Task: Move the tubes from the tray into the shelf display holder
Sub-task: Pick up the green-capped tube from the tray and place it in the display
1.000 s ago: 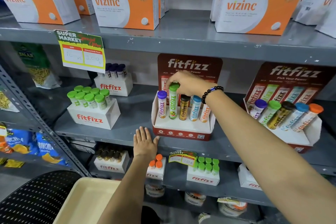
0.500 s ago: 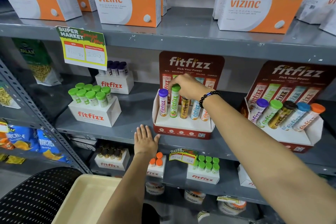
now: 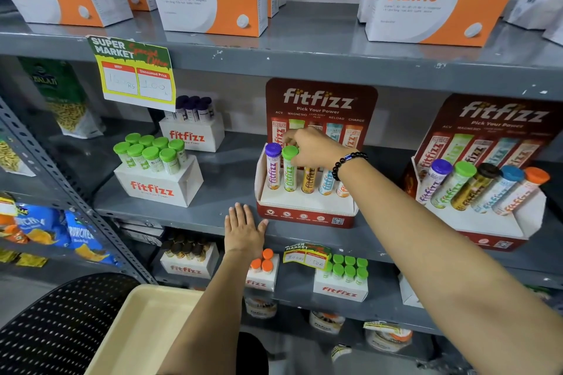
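Since a second ago the green-capped tube (image 3: 289, 168) has sunk lower into its slot, and the right hand (image 3: 313, 148) has followed it down, so the cap now sits almost level with the purple cap beside it.

At far left a black perforated chair back (image 3: 58, 323) fills the lower corner, with the cream tray (image 3: 143, 332) just right of it; the part of the tray in view holds no tubes. On the middle shelf (image 3: 225, 179) a white fitfizz box (image 3: 158, 186) carries a cluster of green-capped tubs. The left hand (image 3: 243, 230) lies flat and open, fingers spread, palm down on the front edge of that shelf, just left of the red display holder (image 3: 304, 216) and gripping nothing.

In the holder five tubes stand upright in a row: purple-capped tube (image 3: 272, 169), the green-capped one, then a gold tube (image 3: 308, 179), a blue-lettered tube (image 3: 326, 181) and an orange-lettered tube (image 3: 342, 189), the last three partly hidden behind the wrist. The right hand reaches over from the right, its fingertips closed on the green cap from above and from the side. A black bead bracelet (image 3: 347, 163) circles that wrist. Further right a second fitfizz display (image 3: 487, 192) holds five tubes leaning back.
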